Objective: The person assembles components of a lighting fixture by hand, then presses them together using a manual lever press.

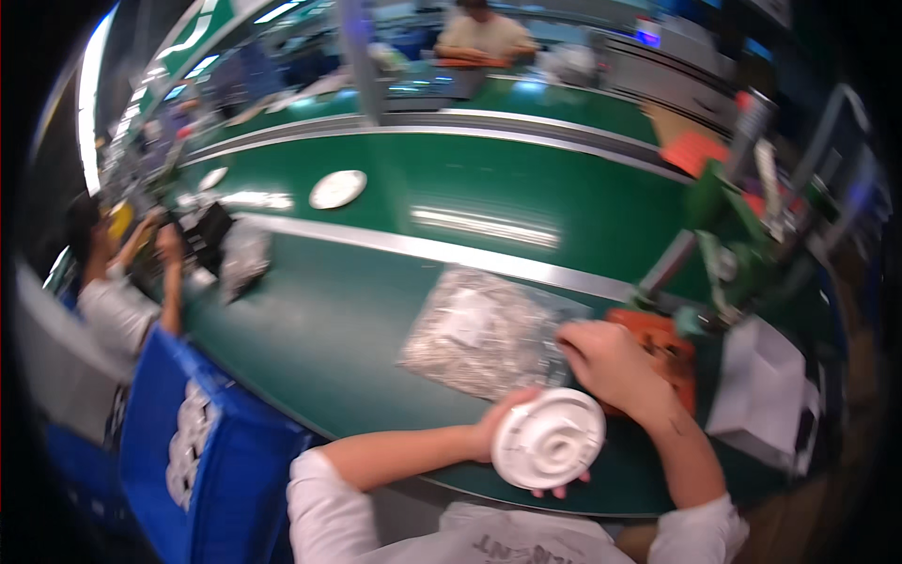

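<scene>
My left hand (500, 425) grips a white round plastic part (550, 439) with a raised ring in its middle, held tilted over the near edge of the bench. A clear plastic bag (474, 331), full of small pale pieces, lies flat just beyond it. My right hand (598, 355) is over the right end of this bag, its fingers curled and pressed together. Whatever sits between those fingertips is hidden or too small to name. Right beside that wrist is an orange tray (650, 343) with small dark things in it.
A green hand press (723, 254) and a white open box (763, 395) stand at the right. Past a metal rail, a white disc (338, 189) lies on the green belt. A blue bin (246, 461) holds white parts at the left. Co-workers sit left (113, 291) and across (484, 38).
</scene>
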Demonstrator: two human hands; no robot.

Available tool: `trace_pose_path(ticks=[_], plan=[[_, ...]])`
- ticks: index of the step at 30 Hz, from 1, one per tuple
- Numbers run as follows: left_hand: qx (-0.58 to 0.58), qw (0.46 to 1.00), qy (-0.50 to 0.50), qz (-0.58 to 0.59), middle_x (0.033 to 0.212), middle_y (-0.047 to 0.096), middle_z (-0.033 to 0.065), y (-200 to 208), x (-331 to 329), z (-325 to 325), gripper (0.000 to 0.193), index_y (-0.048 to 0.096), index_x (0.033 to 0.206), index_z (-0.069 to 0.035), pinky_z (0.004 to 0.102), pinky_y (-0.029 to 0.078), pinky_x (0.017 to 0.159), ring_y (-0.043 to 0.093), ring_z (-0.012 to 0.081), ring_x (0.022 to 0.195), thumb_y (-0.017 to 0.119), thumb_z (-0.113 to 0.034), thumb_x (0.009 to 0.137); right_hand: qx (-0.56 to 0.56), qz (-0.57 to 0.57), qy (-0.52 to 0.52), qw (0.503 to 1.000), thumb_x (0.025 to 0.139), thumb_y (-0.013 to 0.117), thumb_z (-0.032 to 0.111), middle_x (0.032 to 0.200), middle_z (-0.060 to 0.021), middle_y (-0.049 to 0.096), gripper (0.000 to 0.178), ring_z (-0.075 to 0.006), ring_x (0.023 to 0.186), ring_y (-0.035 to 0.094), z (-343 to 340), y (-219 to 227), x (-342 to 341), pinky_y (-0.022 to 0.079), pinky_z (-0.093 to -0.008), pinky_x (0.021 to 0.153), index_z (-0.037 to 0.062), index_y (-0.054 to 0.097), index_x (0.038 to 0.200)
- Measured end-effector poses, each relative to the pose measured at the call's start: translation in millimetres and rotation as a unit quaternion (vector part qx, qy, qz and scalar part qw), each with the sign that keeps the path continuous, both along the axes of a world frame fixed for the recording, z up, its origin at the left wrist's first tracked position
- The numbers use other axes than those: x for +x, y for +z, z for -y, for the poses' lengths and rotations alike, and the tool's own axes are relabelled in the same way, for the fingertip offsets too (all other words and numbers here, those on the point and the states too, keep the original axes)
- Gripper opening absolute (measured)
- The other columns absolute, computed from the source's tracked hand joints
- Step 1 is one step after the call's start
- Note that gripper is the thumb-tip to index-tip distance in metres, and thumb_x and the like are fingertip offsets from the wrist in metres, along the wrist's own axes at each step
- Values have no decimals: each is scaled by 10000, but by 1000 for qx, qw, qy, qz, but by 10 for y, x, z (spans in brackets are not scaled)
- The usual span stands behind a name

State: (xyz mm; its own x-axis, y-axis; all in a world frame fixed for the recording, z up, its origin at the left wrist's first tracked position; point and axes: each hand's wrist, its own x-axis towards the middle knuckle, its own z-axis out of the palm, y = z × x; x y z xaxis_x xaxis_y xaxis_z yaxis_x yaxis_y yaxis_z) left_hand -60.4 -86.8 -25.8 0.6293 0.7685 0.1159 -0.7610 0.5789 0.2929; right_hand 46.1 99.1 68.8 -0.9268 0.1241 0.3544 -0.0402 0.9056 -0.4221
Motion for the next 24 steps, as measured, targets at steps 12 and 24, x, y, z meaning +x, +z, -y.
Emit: trace_pose_path(ticks=[12,24], plan=[[4,996,51,72,1524,367,459,91,-4,-32,1258,192,1660,-35,601,565,926,588,581,1234,435,-927,808,-227,-45,-31,972,931,730,66,942,-138,785,266,-260,838,785,102,217,390,602,-323,747,28,707,1194],[-7,987,158,38,1433,448,474,276,-47,-10,1210,311,1623,-116,546,624,797,650,567,1118,300,-998,796,-116,-86,24,989,875,756,45,947,-114,760,142,-294,879,742,103,330,525,585,-381,769,32,743,1016]])
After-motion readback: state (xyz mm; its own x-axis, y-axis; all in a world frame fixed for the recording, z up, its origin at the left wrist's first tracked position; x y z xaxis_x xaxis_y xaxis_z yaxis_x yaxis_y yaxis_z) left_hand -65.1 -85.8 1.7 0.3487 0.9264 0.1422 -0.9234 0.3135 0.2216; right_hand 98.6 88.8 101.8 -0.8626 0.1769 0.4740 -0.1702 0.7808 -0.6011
